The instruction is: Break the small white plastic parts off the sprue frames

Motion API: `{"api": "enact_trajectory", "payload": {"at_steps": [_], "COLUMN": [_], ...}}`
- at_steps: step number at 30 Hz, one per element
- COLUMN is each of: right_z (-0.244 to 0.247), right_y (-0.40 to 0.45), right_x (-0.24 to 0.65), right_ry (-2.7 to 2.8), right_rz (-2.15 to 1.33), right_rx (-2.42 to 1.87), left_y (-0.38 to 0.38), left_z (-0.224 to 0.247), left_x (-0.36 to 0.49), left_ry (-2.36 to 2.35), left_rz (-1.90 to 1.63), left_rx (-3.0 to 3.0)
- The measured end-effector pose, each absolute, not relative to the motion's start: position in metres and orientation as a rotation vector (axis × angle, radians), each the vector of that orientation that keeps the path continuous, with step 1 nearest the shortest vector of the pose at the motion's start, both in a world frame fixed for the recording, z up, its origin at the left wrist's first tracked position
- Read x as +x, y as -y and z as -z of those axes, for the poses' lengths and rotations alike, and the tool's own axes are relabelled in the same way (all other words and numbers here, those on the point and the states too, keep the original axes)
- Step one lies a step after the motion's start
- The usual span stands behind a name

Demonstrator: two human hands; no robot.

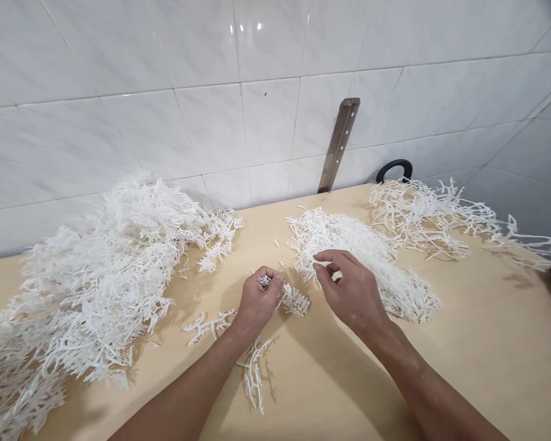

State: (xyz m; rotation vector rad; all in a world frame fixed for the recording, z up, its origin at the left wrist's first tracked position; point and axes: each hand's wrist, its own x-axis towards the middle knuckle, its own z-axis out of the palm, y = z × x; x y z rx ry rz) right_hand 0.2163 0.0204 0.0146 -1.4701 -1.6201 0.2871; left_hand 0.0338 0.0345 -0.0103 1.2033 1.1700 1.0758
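Observation:
My left hand (260, 296) is closed in a pinch on a white branched plastic sprig. Its small twiggy tips show above the fingers, and a bushy part (296, 300) sticks out to the right. My right hand (346, 285) is at the near left edge of a pile of small white needle-like plastic pieces (349, 236). Its thumb and index fingertip are slightly apart, with nothing visible between them; the other fingers are curled. A bare white branched stem (254, 376) lies below my left wrist, and another (209, 326) lies left of it.
A large heap of bushy white sprigs (119, 275) covers the table's left side. More bare white stems (422, 214) lie at the back right, beside a black curved handle (395, 168). A perforated metal strip (340, 144) leans against the tiled wall (270, 122) behind the wooden table (477, 343).

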Motion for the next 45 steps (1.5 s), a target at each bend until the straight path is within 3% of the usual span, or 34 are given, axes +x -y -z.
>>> {"api": "enact_trajectory", "payload": {"at_steps": [6,19,24,33,39,45], "right_z": [-0.017,-0.016,-0.011,-0.008,-0.004,-0.008], "right_y": [-0.012,-0.015,-0.016,-0.012,-0.016,-0.024], "right_x": [0.195,0.200,0.198,0.186,0.182,0.197], "right_ry": [1.767,1.601,1.636,1.839,1.565,1.396], "right_rz": [-0.812,-1.346,-1.278,-0.802,-1.177,-1.063], "right_rx": [-1.414,-1.361,-1.363,-1.512,-1.624,-1.721], "left_y": [-0.035,-0.036,-0.034,-0.032,-0.024,-0.032], "left_z": [0.009,0.012,0.011,0.007,0.007,0.011], "left_x": [0.033,0.032,0.034,0.035,0.039,0.034], "left_ry": [-1.210,-1.210,-1.204,-1.247,-1.255,-1.227], "left_rz": [-1.085,-1.087,-1.078,-1.089,-1.157,-1.166], "left_rx": [1.286,1.315,1.307,1.371,1.407,1.316]}}
